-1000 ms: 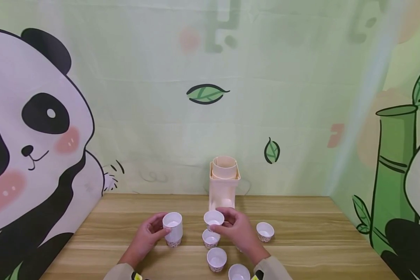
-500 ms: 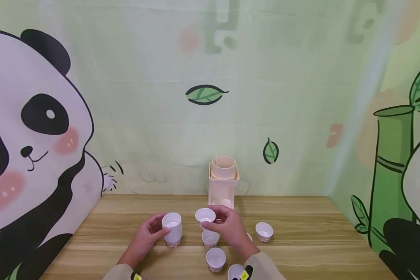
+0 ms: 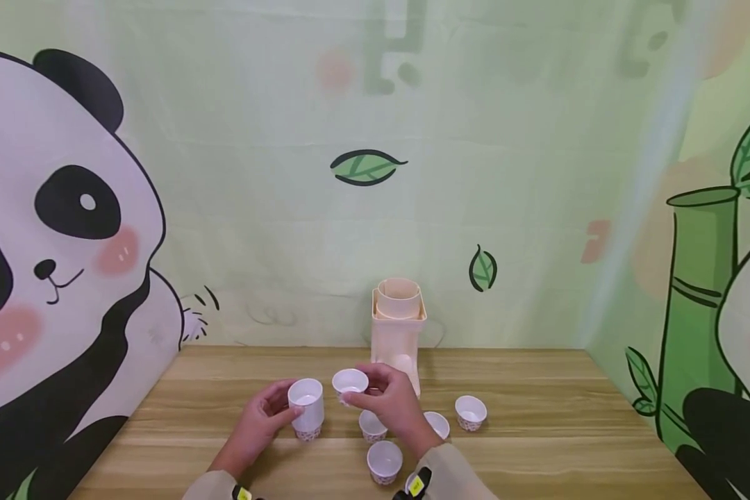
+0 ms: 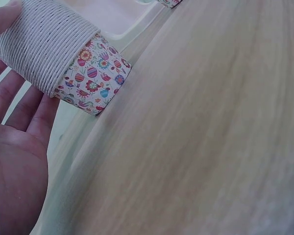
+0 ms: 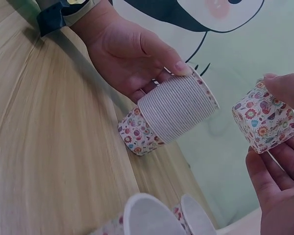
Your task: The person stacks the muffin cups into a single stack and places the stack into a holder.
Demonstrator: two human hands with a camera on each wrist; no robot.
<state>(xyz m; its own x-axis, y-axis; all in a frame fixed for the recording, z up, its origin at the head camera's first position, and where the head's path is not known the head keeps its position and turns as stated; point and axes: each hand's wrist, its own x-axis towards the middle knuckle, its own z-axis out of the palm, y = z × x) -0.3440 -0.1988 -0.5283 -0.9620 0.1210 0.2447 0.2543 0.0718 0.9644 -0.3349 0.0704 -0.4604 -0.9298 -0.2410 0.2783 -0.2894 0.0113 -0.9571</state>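
Note:
My left hand [image 3: 261,423] grips a stack of nested paper cups [image 3: 307,410], thumb on the near side and fingers behind. White rims crowd its upper part, and the lowest cup shows a colourful floral print [image 4: 93,73] in the left wrist view. My right hand [image 3: 392,399] pinches a single paper cup [image 3: 350,386] between thumb and fingers, just right of the stack and level with its top. A gap separates this flowered cup [image 5: 265,117] from the stack in the right wrist view.
Single cups stand on the wooden table [image 3: 537,458]: one below my right hand [image 3: 373,426], a nearer cup [image 3: 385,462], one by the wrist [image 3: 437,424], another farther right [image 3: 471,413]. A pink holder [image 3: 396,333] stands at the back before a panda-printed cloth.
My right hand has moved left with its cup, toward the stack. A cup by the right wrist has come into view, while the nearest cup is mostly covered by the sleeve. My left hand stays put.

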